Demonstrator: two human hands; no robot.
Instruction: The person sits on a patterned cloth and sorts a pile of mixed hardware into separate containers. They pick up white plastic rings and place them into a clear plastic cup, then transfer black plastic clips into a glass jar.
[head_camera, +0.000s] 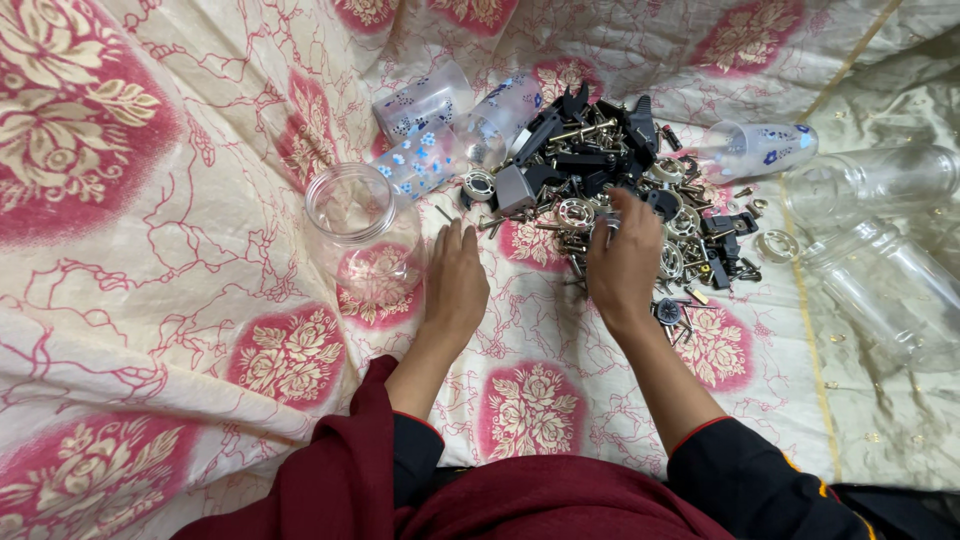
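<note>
A heap of small hardware (610, 175), with screws, bearings, washers and black plastic pieces, lies on a floral bedsheet (200, 250). My right hand (622, 262) rests on the near edge of the heap, fingers curled onto the metal parts; whether it grips one I cannot tell. Palm down on the sheet, my left hand (455, 285) lies flat with fingers together, just right of an upright clear jar (362, 232) and holding nothing.
Several clear printed plastic cups (430, 130) lie tipped behind the jar. Another printed cup (755, 148) lies right of the heap. Clear plastic bottles (880, 270) lie on a pale green cloth (900, 420) at the right. My dark red clothing fills the bottom.
</note>
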